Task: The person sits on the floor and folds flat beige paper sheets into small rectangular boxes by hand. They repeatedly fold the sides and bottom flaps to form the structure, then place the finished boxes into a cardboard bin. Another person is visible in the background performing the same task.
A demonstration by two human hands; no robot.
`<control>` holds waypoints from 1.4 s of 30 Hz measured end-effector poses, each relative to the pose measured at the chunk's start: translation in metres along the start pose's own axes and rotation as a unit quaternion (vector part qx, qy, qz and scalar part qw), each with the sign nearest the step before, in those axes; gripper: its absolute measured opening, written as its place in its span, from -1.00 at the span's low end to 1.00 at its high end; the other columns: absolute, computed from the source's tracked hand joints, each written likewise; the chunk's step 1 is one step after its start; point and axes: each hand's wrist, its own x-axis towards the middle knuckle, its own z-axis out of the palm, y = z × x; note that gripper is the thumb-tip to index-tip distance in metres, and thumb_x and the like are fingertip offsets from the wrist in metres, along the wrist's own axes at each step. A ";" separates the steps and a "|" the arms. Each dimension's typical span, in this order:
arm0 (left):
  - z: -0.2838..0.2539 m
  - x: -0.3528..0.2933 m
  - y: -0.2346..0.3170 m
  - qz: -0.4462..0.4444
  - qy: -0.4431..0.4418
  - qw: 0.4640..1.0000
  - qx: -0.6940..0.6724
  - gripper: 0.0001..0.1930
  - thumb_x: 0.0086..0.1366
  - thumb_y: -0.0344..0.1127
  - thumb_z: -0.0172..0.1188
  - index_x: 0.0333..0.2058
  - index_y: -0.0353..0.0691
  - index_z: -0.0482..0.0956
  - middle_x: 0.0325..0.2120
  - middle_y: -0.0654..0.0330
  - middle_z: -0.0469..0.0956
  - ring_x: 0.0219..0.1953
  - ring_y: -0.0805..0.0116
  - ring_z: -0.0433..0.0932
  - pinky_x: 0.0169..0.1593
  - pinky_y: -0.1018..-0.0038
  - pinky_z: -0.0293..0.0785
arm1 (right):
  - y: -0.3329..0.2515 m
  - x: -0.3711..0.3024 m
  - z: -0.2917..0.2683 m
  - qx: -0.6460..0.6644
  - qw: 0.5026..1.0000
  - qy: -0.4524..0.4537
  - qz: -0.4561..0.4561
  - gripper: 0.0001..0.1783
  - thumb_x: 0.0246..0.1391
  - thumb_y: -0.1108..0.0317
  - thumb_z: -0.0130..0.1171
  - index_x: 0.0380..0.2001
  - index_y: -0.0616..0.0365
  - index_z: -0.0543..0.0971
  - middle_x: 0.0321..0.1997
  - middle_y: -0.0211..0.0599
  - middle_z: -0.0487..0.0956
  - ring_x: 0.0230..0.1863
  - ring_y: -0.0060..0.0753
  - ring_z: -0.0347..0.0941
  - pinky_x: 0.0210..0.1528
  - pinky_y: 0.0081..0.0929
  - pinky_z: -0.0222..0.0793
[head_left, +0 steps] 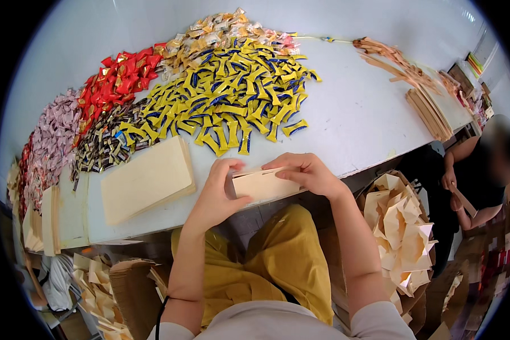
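A long, narrow folded piece of cream cardboard (260, 186) is held up at the table's near edge, above my lap. My right hand (314, 177) grips its right part, thumb on the near face and fingers over the top edge. Around its left end curves my left hand (218, 190), with the thumb against the near face and the fingers behind. Just left of my hands lies a stack of flat cream cardboard sheets (147, 180). Beyond it spreads a large heap of yellow and blue wrapped candies (232, 85).
Piles of red (119, 73), brown (105, 141), pink (54, 124) and pale-yellow wrapped candies (215, 28) cover the table's left and back. Cardboard strips (428, 113) lie at right. Boxes of folded cream cardboard (399, 221) stand below. A co-worker (476, 170) sits at right.
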 end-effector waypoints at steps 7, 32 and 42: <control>0.027 0.009 -0.005 0.000 0.060 0.996 -0.069 -0.78 0.20 -0.55 0.33 -0.15 -0.34 0.70 -0.16 0.11 0.70 -0.12 0.36 0.64 -0.02 0.52 0.52 | 0.008 -0.011 0.004 -0.122 0.982 0.108 -0.096 -0.44 0.11 0.48 0.30 0.21 0.16 0.49 0.09 -0.22 0.62 0.12 -0.35 0.50 0.20 -0.39 0.36; 0.104 -0.042 0.033 -0.002 0.190 0.812 -0.551 -0.87 0.46 -0.33 0.09 -0.12 -0.19 0.56 -0.16 0.17 0.58 -0.03 0.27 0.54 0.13 0.28 0.50 | -0.008 -0.048 0.102 -0.110 0.790 0.465 -0.386 -0.63 0.33 0.26 -0.03 0.12 0.15 0.36 0.30 0.18 0.22 0.19 0.28 0.35 0.15 0.09 0.40; 0.118 -0.043 0.057 -0.153 0.169 0.698 -0.679 -0.59 0.56 -0.07 -0.13 0.24 -0.10 0.35 0.17 0.24 0.45 0.18 0.37 0.45 0.24 0.42 0.42 | -0.005 -0.043 0.116 -0.166 0.801 0.493 -0.297 -0.36 0.21 0.43 0.07 0.32 0.45 0.23 0.42 0.47 0.11 0.38 0.49 0.15 0.36 0.10 0.13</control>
